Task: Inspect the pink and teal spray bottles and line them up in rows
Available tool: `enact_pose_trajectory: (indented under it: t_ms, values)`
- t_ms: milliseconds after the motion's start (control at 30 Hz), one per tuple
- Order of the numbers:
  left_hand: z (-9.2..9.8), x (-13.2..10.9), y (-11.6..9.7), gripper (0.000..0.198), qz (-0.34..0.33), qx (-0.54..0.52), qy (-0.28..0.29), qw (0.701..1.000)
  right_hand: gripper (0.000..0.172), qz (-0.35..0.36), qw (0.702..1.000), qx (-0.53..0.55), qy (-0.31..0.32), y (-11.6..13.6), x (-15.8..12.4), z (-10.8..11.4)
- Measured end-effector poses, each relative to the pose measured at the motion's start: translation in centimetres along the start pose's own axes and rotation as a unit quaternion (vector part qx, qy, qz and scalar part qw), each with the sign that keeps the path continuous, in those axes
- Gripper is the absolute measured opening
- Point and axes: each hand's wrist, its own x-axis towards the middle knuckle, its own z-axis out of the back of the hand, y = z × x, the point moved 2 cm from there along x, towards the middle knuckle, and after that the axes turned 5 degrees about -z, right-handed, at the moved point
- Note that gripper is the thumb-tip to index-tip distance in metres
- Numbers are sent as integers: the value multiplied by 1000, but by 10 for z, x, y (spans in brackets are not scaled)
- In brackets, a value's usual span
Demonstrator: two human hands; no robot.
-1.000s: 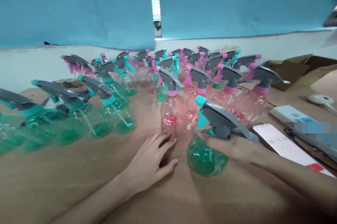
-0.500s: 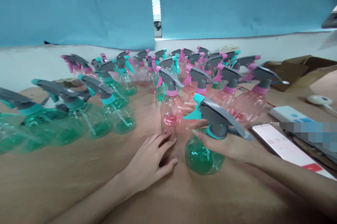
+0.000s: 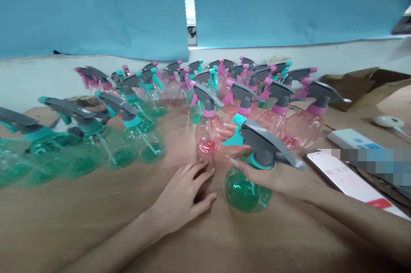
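My right hand is wrapped round the neck of a green spray bottle with a grey and turquoise head, at right of centre. The bottle tilts slightly, and part of my fingers is hidden behind its head. My left hand lies on the table just left of that bottle, fingers spread, holding nothing. Beyond my hands stands a pink spray bottle, with more pink ones to its right. A row of green spray bottles stands on the left.
Several more pink and green spray bottles crowd the back, near the wall. On the right lie a phone, a white box and a white round device. An open cardboard box is behind them.
The green bottle in my right hand has shifted very slightly to the left. My left hand has stayed in place.
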Motion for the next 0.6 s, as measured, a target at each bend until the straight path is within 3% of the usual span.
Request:
enact_pose_trajectory:
  t_ms: [167,600]
  values:
    - [0,-1,1,49,0,-7,-7,1000,15,-13,1000,3,7,-3,0,0]
    - [0,1,0,44,-6,-18,-24,1000,12,9,999,-49,0,-6,3,-1]
